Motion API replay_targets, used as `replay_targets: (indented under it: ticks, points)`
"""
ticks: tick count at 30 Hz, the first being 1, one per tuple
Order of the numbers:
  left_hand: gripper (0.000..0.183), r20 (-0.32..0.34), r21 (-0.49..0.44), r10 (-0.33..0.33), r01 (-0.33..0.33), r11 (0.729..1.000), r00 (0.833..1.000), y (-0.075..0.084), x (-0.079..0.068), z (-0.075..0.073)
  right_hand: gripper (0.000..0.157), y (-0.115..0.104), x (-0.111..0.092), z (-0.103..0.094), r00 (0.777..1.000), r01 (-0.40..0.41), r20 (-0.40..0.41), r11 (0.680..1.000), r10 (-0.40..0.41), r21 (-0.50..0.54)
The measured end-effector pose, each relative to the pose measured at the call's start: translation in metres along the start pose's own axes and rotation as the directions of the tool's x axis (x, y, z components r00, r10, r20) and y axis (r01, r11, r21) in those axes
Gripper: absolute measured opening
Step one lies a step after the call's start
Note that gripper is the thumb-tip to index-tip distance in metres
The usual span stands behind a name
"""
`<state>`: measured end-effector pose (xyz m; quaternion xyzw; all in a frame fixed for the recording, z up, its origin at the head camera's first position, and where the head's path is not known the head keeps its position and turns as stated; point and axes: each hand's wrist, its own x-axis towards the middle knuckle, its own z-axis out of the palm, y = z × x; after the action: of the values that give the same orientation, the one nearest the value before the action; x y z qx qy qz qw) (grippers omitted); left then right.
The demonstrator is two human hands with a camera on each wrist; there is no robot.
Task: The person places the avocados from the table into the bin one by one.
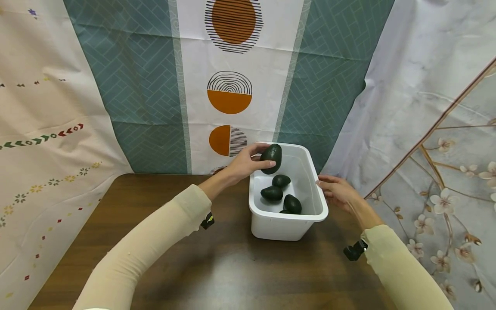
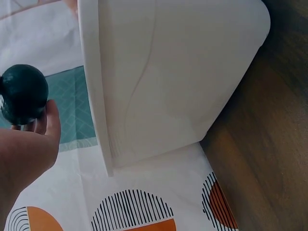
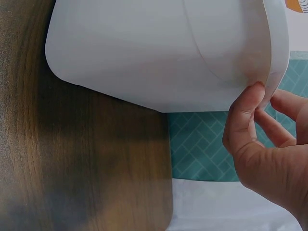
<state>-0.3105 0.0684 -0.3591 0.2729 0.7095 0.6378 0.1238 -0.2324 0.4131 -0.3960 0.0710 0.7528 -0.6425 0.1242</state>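
Observation:
My left hand (image 1: 245, 162) grips a dark green avocado (image 1: 272, 157) between thumb and fingers, over the far left rim of a white plastic bin (image 1: 277, 228). In the left wrist view, the held avocado (image 2: 25, 94) shows beside the bin's upper edge, with fingers behind it. Several more avocados (image 1: 272, 193) lie on the bin's floor toward its near end, one partly hidden by the near wall. At the bin's right side, my right hand (image 1: 337, 191) holds the rim. The right wrist view shows its thumb (image 3: 248, 103) against the wall just under the lip.
The bin stands on a brown wooden table (image 1: 209, 267) near its back edge. A patterned cloth (image 1: 232, 60) hangs right behind it. Pale printed cloths close in the left and right sides.

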Motion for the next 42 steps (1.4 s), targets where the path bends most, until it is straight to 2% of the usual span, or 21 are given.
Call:
replay_targets:
  ticks: [10,16,22,34,42]
  points:
    - [0.061,0.039,0.034,0.021,-0.023,0.999,0.999,-0.0016,-0.0011,-0.0003,0.068,-0.0005,0.0009,0.0003,1.0,0.0,0.005,1.0,0.0,0.003]
    - [0.062,0.043,0.018,0.028,-0.028,0.999,0.999,-0.0038,0.0,-0.0002,0.069,-0.0007,0.0009,0.0007,1.0,-0.002,0.005,1.0,0.002,0.005]
    - [0.057,0.032,-0.049,0.038,-0.036,0.998,0.999,-0.0026,-0.0006,-0.0007,0.068,0.0004,0.0022,0.0,1.0,0.003,0.005,1.0,-0.003,0.003]
    - [0.058,0.063,0.003,0.037,-0.037,0.999,0.997,-0.0029,-0.0026,-0.0015,0.068,0.001,0.0016,-0.0006,1.0,-0.003,-0.005,1.0,0.003,0.005]
    - [0.059,0.088,0.074,0.03,-0.037,0.997,0.996,-0.0003,-0.0079,-0.004,0.067,-0.0004,0.0019,0.0013,1.0,0.009,-0.016,1.0,-0.009,-0.02]
